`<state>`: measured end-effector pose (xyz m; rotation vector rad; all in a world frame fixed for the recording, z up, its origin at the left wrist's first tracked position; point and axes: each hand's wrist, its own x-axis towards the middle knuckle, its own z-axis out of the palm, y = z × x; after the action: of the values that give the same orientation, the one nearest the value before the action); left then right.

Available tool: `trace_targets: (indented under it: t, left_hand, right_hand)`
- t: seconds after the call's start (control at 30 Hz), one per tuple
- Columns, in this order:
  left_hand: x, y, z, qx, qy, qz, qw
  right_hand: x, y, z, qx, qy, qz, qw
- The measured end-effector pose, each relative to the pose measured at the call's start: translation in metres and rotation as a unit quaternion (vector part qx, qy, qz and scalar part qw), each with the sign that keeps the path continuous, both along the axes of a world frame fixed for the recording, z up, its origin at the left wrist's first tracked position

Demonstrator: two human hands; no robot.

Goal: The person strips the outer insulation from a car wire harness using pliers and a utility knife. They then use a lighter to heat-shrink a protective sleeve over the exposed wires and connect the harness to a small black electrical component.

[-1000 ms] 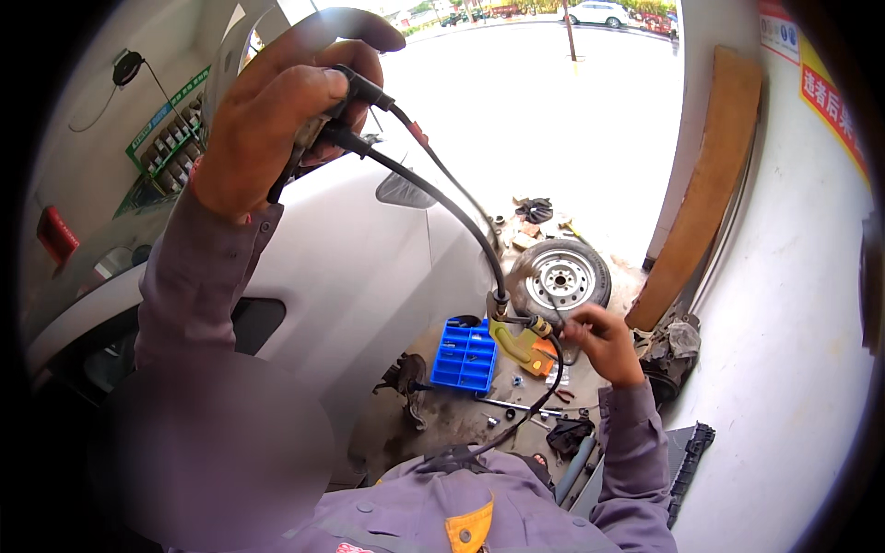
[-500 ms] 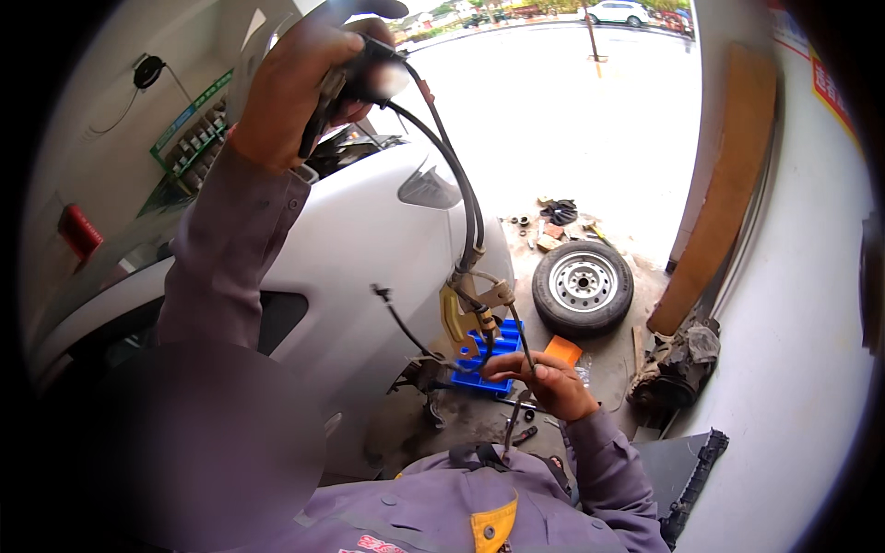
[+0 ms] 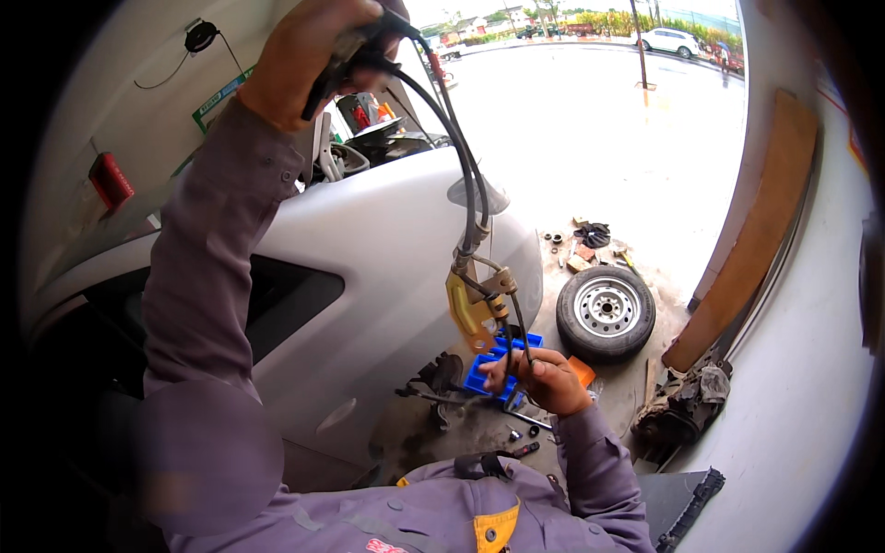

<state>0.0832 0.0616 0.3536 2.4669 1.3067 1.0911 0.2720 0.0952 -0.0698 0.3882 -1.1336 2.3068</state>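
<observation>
My left hand (image 3: pixel 309 55) is raised high at the top, gripping the upper end of a black cable assembly (image 3: pixel 452 138). The cables hang down to a yellow-gold metal bracket (image 3: pixel 468 311) at their lower part. Thin cable ends run on below the bracket into my right hand (image 3: pixel 539 378), which is closed around them at waist height. Both arms wear purple-grey sleeves. The bracket hangs free between the two hands, in front of a white car (image 3: pixel 369 240).
A white car body stands to my left with its wheel removed; hub parts (image 3: pixel 433 382) show below. A loose wheel (image 3: pixel 606 313) lies on the floor, with a blue tray (image 3: pixel 498 364), scattered tools, an orange thing and a wooden board (image 3: pixel 751 230) against the right wall.
My left hand has risen higher and the cables now hang straighter. My right hand has moved left and up along the thin cable ends, away from the wheel.
</observation>
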Motion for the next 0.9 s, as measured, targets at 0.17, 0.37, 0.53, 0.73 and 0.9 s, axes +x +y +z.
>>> trace_targets:
  t: [0.17, 0.37, 0.53, 0.73, 0.9]
  left_hand:
    - [-0.033, -0.023, -0.006, -0.025, -0.011, 0.040, 0.999]
    - [-0.081, -0.049, -0.069, -0.051, -0.119, 0.071, 0.989]
    - [-0.090, -0.077, -0.128, 0.020, -0.231, 0.110, 0.966]
    - [-0.114, -0.082, -0.184, -0.001, -0.374, 0.063, 0.925]
    - [-0.095, -0.080, -0.214, -0.027, -0.382, 0.029, 0.923]
  right_hand:
    - [0.042, 0.005, -0.001, -0.017, -0.094, -0.064, 0.993]
    - [0.138, 0.043, 0.040, 0.078, -0.304, -0.201, 0.928]
    - [0.171, 0.056, 0.092, 0.194, -0.364, -0.181, 0.893]
    - [0.184, 0.057, 0.112, 0.196, -0.442, -0.194, 0.854]
    - [0.187, 0.051, 0.109, 0.237, -0.526, -0.295, 0.762]
